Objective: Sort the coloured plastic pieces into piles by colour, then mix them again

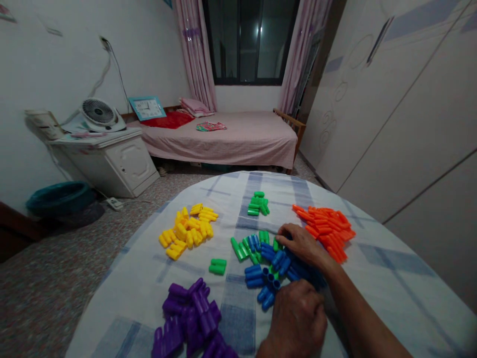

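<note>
Tubes of glossy blue plastic, joined in short pairs, lie in a loose heap between my two hands and spill out leftward from them. Mixed in are several bright green plastic pieces of much the same shape. From my remote seat, I judge that the next move turns on which hand is nearer to which piece.

My right hand is at the heap's far side, palm down, with its fingertips at one green piece; whether they pinch it or only brush it, I can't tell. My left hand is curled at the near side, back uppermost, hiding whatever it may grip. The two hands are apart, with blue pieces in the gap.

Just left of my left hand, the nearest blue pair has its long axis slanting from near left to far right, so I reckon that hand is better placed for it. Beyond the heap sits a small cluster of green pieces, which looks like the shorter reach for my right.
</note>
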Available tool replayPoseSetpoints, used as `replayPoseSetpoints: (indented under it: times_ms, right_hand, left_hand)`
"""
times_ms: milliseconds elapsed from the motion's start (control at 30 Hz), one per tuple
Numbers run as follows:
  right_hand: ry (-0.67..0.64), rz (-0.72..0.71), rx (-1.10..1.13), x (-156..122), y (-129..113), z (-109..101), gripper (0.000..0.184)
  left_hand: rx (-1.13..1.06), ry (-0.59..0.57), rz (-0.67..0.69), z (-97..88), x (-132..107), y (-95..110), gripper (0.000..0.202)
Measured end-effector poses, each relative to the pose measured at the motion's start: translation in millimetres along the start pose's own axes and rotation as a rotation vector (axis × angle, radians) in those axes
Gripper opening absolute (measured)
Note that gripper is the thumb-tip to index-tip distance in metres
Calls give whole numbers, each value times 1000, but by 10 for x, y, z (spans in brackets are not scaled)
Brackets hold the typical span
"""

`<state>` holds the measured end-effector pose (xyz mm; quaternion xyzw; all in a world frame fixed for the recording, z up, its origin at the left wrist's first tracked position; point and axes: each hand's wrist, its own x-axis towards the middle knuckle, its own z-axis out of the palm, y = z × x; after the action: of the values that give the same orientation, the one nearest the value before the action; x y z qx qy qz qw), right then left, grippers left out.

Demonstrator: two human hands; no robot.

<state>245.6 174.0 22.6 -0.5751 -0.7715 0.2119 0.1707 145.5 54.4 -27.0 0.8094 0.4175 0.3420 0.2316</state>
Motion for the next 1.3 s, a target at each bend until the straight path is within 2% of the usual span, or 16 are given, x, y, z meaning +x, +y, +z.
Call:
replayPoseSetpoints:
  times_ms: [100, 267, 333, 400, 500, 567, 733, 867, 967, 1167, 1300]
  right_hand:
    - [-50, -6, 35, -30, 32, -62, 21]
    - [-116, -150, 95, -42, 36, -57, 45]
    - [-152, -156, 86, -44, 5, -31, 46]
    - [-164, -136, 59, -47, -37, -15, 38]
    - [-157, -69, 3, -53, -106, -19, 23]
    - [-113, -49, -6, -49, -153, -28, 21]
    - [59, -190, 11, 49, -226, 80, 42]
    - [11, -263, -76, 156, -192, 261, 60]
    - [-26, -288, -93, 183, -150, 313, 61]
    - [-86, -289, -25, 146, -198, 226, 51]
    - [-90, -227, -16, 108, -262, 177, 57]
  left_hand:
    - [-1, 6, -13, -1, -5, -2, 10]
    - [14, 7, -20, -25, -3, 15, 11]
    - [17, 8, -15, -34, -1, 19, 12]
    - [19, 13, -19, -37, 0, 21, 12]
    - [18, 14, -35, -33, -1, 24, 11]
    - [11, 9, -39, -27, -1, 23, 11]
    - [-15, -3, -48, -2, -5, 1, 8]
    - [-15, -28, -80, 10, -4, -6, 9]
    - [-16, -53, -92, -1, 2, 3, 10]
    - [-49, -63, -93, -21, 2, 5, 11]
    - [-66, -49, -97, -17, 4, -5, 12]
